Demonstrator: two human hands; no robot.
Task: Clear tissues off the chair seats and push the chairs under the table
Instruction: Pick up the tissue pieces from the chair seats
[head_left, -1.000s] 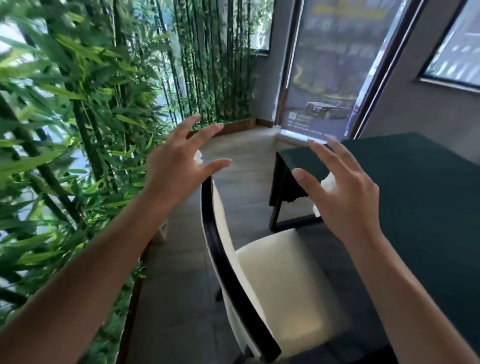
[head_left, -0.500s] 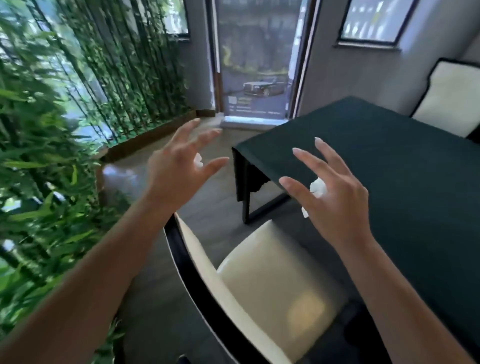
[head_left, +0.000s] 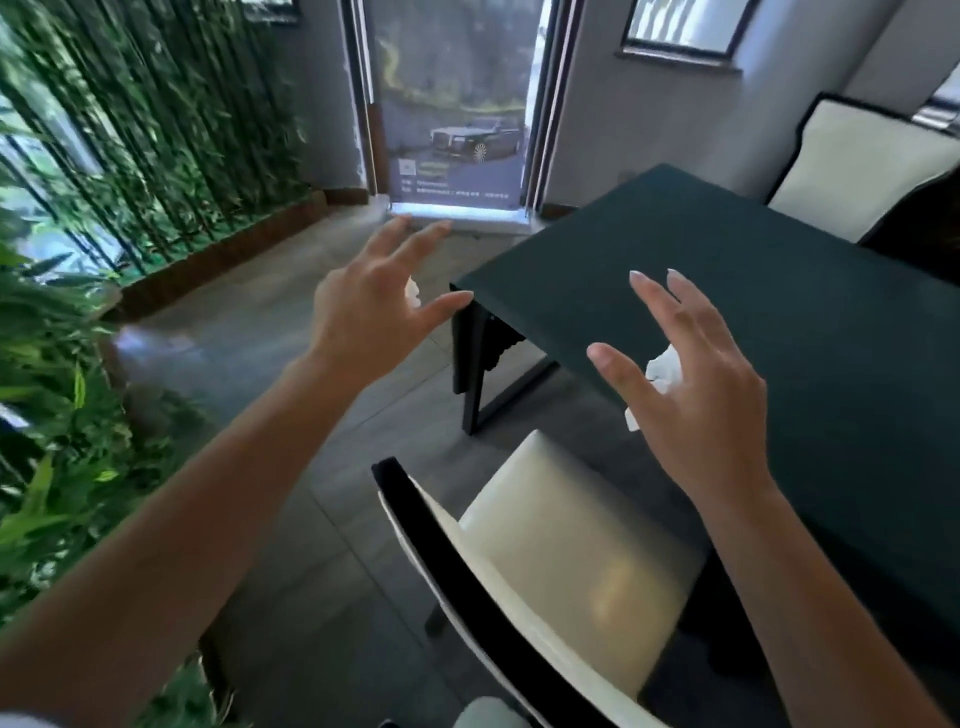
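A cream-seated chair (head_left: 566, 556) with a black back frame stands below my hands, its front edge at the dark green table (head_left: 753, 291); the seat is bare. My left hand (head_left: 363, 317) hovers over the floor left of the table corner, visible fingers spread, with a crumpled white tissue (head_left: 413, 292) showing on its palm side. My right hand (head_left: 696, 405) hovers over the table's near edge, thumb and fingers spread, another white tissue (head_left: 664, 370) tucked against its palm. How each tissue is gripped is hidden. A second cream chair (head_left: 862, 166) stands beyond the table's far right.
A bamboo hedge in a wooden planter (head_left: 208, 254) lines the left side. A standing banner with a car picture (head_left: 457, 135) is at the back, by the grey wall. Grey tiled floor (head_left: 291, 467) lies between hedge and chair.
The view has swung right, bringing more of the table and the far chair into sight. Both hands keep their raised, spread pose with the tissues; the near chair sits lower in view.
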